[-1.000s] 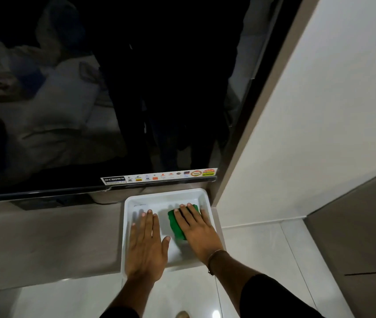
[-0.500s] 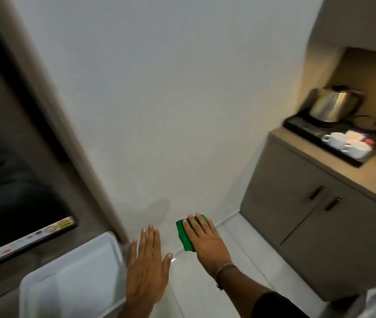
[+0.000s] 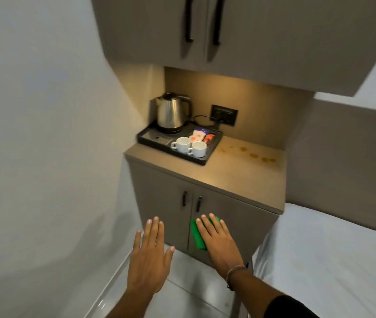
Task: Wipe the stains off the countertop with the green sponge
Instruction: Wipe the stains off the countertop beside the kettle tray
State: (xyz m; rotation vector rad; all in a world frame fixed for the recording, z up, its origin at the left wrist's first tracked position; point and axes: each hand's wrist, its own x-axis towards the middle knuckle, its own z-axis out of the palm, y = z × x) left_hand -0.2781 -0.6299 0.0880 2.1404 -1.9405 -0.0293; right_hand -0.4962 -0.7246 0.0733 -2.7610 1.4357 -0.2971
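My right hand (image 3: 219, 244) holds the green sponge (image 3: 197, 236) under its flat fingers, in the air in front of the lower cabinet doors. My left hand (image 3: 149, 258) is held out beside it, flat, fingers apart, with nothing in it. The beige countertop (image 3: 239, 175) lies ahead, well beyond both hands. A row of yellow-brown stains (image 3: 249, 153) runs along its back right part, near the wall.
A black tray (image 3: 207, 158) on the counter's left half carries a steel kettle (image 3: 173, 112), two white cups (image 3: 190, 145) and sachets. A wall socket (image 3: 223, 115) sits behind. Upper cabinets (image 3: 239, 31) overhang. A white bed (image 3: 333, 260) is at right, a white wall at left.
The view has swung right from the TV and white tray to the cabinet with the kettle. Both hands kept their pose, the sponge staying under the right hand.
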